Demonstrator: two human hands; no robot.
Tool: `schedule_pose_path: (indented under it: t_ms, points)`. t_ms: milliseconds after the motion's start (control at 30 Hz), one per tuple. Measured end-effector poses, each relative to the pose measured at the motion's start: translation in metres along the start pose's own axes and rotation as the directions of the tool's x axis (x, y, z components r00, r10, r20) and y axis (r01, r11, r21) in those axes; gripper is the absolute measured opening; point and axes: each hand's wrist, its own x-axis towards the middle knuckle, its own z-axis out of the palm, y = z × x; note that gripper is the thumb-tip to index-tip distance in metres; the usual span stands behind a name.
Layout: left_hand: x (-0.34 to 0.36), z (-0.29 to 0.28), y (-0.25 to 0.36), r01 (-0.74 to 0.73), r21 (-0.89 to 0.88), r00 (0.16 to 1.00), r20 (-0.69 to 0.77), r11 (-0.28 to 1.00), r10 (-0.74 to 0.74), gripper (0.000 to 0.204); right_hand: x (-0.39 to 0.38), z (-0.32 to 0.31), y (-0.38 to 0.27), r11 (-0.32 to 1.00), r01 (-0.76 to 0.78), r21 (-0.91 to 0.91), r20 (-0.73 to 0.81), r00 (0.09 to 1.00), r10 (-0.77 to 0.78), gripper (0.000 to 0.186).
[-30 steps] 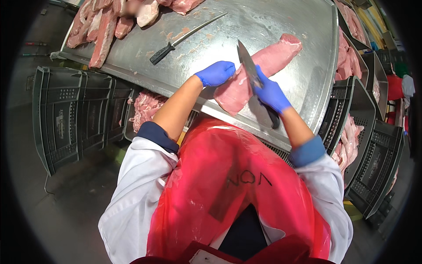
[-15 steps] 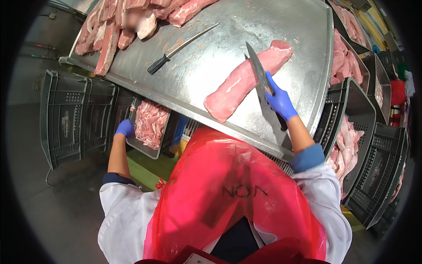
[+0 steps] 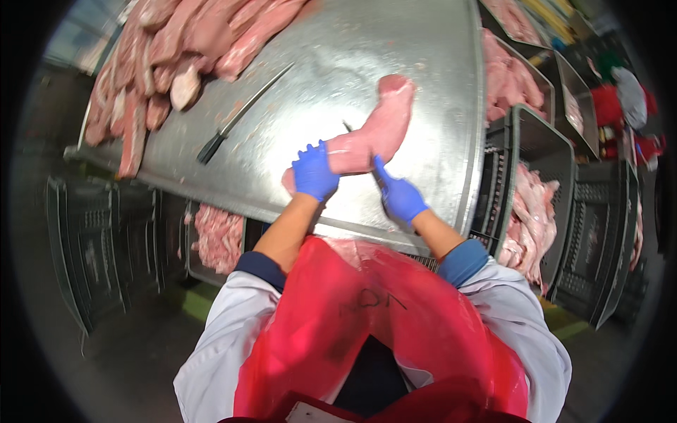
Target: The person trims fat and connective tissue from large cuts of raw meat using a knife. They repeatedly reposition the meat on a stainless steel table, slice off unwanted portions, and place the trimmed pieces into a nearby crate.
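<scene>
A long piece of pink meat (image 3: 384, 120), like a trimmed loin, lies bent on the steel table. My left hand (image 3: 315, 173), in a blue glove, is wrapped over its near left part, and the end of the piece peeks out beyond the palm. My right hand (image 3: 403, 200), gloved too, grips a knife (image 3: 379, 178) at the near edge of the meat. Most of the blade is hidden by the meat; a dark tip shows past its far side. To the left, a sharpening steel (image 3: 243, 114) with a black handle rests on the table.
Meat strips (image 3: 204, 35) are heaped at the table's far left. Below the left edge sits a crate of trimmings (image 3: 217, 240), beside stacked grey crates (image 3: 99, 240). Along the right side stand crates holding larger cuts (image 3: 511, 77) and pale trimmings (image 3: 529, 218).
My left hand has left the trimmings crate and taken hold of the meat. The knife in my right hand has gone from above the meat to its near edge. The meat is now bent.
</scene>
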Motion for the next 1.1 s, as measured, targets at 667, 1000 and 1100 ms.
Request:
schedule_pose_path:
  t_ms: [667, 1000, 1100]
  points:
    - [0.226, -0.221, 0.285, -0.023, -0.993, 0.877, 0.035, 0.113, 0.48, 0.055, -0.154, -0.022, 0.084, 0.695, -0.18, 0.697, -0.113, 0.928, 0.354, 0.081]
    - [0.167, -0.003, 0.221, -0.347, 0.024, 0.937, -0.036, 0.938, 0.347, 0.126, -0.186, -0.002, 0.089, 0.446, -0.124, 0.886, -0.111, 0.879, 0.465, 0.077]
    - [0.134, 0.015, 0.16, -0.114, -0.028, 0.992, 0.055, 0.993, 0.115, 0.119, -0.183, 0.05, 0.103, 0.351, -0.012, 0.936, -0.157, 0.879, 0.449, 0.078]
